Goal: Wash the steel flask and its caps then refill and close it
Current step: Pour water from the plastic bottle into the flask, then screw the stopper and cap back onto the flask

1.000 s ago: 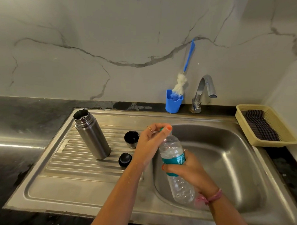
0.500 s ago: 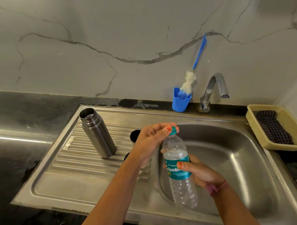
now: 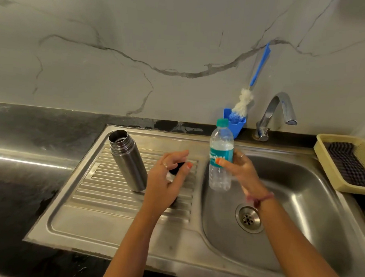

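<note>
A: The left hand (image 3: 168, 175) has left the bottle's cap, hovering loosely curled, holding nothing, mid-frame.
B: The right hand (image 3: 238, 167) grips the capped plastic water bottle (image 3: 220, 158). The open steel flask (image 3: 127, 160) stands left-centre on the drainboard (image 3: 92, 197).
A: A careless reach might topple it.

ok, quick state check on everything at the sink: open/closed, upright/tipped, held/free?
Steel flask: upright on the drainboard, uncapped, not held.
Water bottle: upright, green cap on, gripped by the right hand.
Left hand: fingers relaxed, holding nothing, over a dark cap mostly hidden beneath it.
Tap: no water running.
Brush: standing in the blue holder.
Basket: holds a dark cloth.
</note>
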`<state>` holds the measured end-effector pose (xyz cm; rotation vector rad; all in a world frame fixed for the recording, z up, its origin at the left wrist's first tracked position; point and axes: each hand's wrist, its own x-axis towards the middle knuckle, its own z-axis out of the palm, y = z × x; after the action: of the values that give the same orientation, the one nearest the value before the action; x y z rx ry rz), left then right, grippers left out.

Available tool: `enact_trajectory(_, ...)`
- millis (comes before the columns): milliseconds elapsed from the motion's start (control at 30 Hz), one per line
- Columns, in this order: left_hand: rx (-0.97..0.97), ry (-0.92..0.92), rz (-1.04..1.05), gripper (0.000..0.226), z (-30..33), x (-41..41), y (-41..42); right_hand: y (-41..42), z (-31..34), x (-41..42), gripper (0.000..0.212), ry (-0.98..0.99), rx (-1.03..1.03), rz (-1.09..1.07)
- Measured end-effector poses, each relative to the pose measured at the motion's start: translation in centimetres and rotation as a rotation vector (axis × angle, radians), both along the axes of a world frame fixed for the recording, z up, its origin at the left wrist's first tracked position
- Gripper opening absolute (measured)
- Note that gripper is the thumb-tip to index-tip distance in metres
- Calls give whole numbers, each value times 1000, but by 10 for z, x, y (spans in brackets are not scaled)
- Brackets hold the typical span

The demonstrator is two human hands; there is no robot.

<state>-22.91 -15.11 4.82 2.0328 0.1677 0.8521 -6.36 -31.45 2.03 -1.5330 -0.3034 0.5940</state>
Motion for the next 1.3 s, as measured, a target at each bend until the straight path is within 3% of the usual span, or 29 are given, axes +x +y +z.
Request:
enact_trajectory(167, 86, -128, 132, 20, 0, -36, 21, 58, -9, 33, 53, -155, -80, -104)
enact_trajectory(300, 89, -137, 163, 19, -1, -57, 35, 101, -21, 52, 65, -282, -192, -116)
enact_trajectory(533, 16, -94, 244, 19, -16, -85, 59, 144, -34, 53, 64, -440, -307, -98)
enact_trajectory(833, -54, -58, 243, 18, -28, -97, 76, 154, -38, 63, 64, -414, -368, -104)
enact_trajectory(1133, -96, -43, 230, 21, -38, -101, 86, 138, -43, 58, 85, -354, -439, -27)
enact_trajectory(1300, -130, -10, 246, 20, -48, -104, 95, 108, -32, 10, 62, -254, -306, -207)
